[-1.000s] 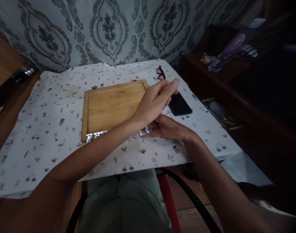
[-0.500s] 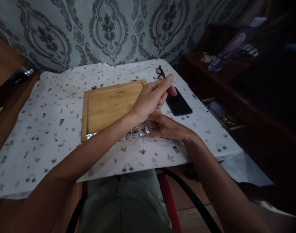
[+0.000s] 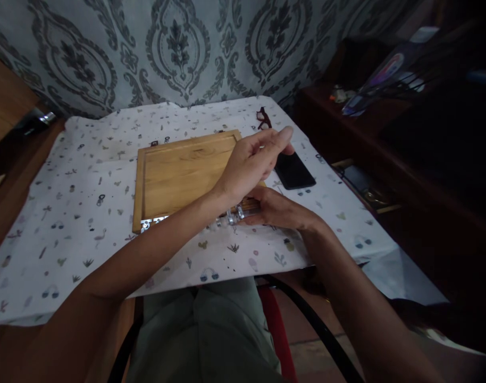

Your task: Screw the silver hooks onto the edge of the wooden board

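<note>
**Right hand at the board's near edge, left hand above**

My right hand [image 3: 278,208] is clamped on the wooden board [image 3: 187,170], which lies on the patterned tablecloth [image 3: 87,202], beside the metal fittings [image 3: 235,214]. My left hand [image 3: 246,162] curls above; I can't tell whether it grips anything. I judge this as edge work, calling for a steady board.

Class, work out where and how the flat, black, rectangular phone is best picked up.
Probably pinch the long edges of the black phone at its near end, coming from the right: it lies flat on the white patterned tablecloth, and the left hand overlaps its far end in view.
</note>
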`<act>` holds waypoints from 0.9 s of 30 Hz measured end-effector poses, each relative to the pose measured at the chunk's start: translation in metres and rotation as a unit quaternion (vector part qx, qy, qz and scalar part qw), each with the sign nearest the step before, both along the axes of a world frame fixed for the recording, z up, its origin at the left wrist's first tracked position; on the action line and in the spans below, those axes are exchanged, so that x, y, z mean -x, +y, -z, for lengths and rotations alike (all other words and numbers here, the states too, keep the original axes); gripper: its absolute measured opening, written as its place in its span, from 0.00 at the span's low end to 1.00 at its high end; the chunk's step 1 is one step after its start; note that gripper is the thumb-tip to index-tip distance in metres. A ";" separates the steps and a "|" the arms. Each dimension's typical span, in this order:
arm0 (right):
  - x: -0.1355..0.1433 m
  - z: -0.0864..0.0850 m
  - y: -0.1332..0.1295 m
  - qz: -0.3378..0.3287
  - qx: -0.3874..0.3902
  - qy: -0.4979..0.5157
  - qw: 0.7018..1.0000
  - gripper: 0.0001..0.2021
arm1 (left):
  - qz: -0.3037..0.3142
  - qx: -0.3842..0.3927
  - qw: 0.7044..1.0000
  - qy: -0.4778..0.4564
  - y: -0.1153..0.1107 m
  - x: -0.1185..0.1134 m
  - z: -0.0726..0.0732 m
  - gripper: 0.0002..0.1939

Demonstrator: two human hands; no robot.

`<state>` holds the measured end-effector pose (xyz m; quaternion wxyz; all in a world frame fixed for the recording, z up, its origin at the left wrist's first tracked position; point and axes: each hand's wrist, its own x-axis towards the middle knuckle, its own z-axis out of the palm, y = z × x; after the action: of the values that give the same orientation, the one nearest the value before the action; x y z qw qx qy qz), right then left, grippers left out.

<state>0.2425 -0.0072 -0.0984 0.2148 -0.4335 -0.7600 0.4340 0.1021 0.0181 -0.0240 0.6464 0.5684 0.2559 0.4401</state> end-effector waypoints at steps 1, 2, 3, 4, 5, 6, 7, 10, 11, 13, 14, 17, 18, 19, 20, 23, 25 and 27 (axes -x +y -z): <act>0.000 -0.001 0.000 0.003 -0.003 -0.007 1.000 0.22 | 0.008 0.004 1.000 0.003 0.002 0.000 -0.001 0.23; 0.000 -0.001 0.000 0.005 -0.005 -0.012 1.000 0.23 | 0.016 0.007 1.000 0.007 0.003 0.000 -0.002 0.24; 0.000 -0.002 0.000 0.007 -0.005 -0.016 1.000 0.23 | 0.022 0.009 1.000 0.012 0.004 0.000 -0.003 0.25; 0.000 -0.003 0.000 0.007 -0.005 -0.017 1.000 0.23 | 0.026 0.010 0.999 0.019 0.005 0.000 -0.003 0.26; 0.000 -0.003 -0.001 0.006 -0.005 -0.018 1.000 0.23 | 0.027 0.009 0.999 0.025 0.005 0.000 -0.004 0.26; 0.000 -0.004 -0.001 0.006 -0.005 -0.019 1.000 0.23 | 0.028 0.006 0.999 0.030 0.005 0.000 -0.003 0.26; 0.000 -0.003 -0.001 0.006 -0.005 -0.019 1.000 0.22 | 0.026 0.000 0.999 0.032 0.005 0.000 -0.003 0.26; 0.001 -0.001 0.000 0.008 0.002 -0.004 1.000 0.21 | -0.005 -0.028 0.999 0.035 0.003 0.000 0.000 0.24; 0.001 0.000 0.000 0.009 0.006 0.007 1.000 0.22 | -0.024 -0.039 0.998 0.038 0.002 0.001 0.001 0.23; 0.001 0.003 0.000 0.007 0.019 0.033 0.999 0.24 | -0.055 -0.059 0.996 0.042 -0.001 0.001 0.003 0.22; 0.001 0.003 0.000 0.006 0.026 0.045 0.999 0.25 | -0.060 -0.066 0.995 0.039 -0.002 0.001 0.004 0.22; 0.001 0.003 0.000 0.000 0.034 0.058 0.998 0.25 | -0.045 -0.067 0.997 0.020 -0.004 0.001 0.005 0.23; 0.002 0.003 0.000 -0.001 0.033 0.054 0.998 0.25 | -0.041 -0.060 0.997 0.017 -0.004 0.001 0.005 0.24; 0.002 0.002 0.000 -0.001 0.031 0.047 0.998 0.25 | -0.040 -0.048 0.998 0.016 -0.003 0.000 0.005 0.25; 0.002 0.001 0.000 0.000 0.030 0.037 0.999 0.25 | -0.039 -0.034 0.998 0.018 -0.002 0.000 0.004 0.26; 0.001 -0.003 0.000 0.005 0.021 0.012 1.000 0.23 | -0.022 0.003 1.000 0.013 0.001 -0.001 -0.001 0.28; 0.001 -0.005 0.000 0.001 0.001 0.004 1.000 0.22 | -0.004 0.015 1.000 0.007 0.002 -0.001 -0.004 0.29; 0.001 -0.006 0.000 -0.004 -0.016 0.000 1.000 0.21 | 0.006 0.013 1.000 0.007 0.003 -0.001 -0.005 0.29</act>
<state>0.2413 -0.0076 -0.0928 0.2195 -0.4268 -0.7687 0.4229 0.1032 0.0210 -0.0191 0.6547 0.5646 0.2627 0.4285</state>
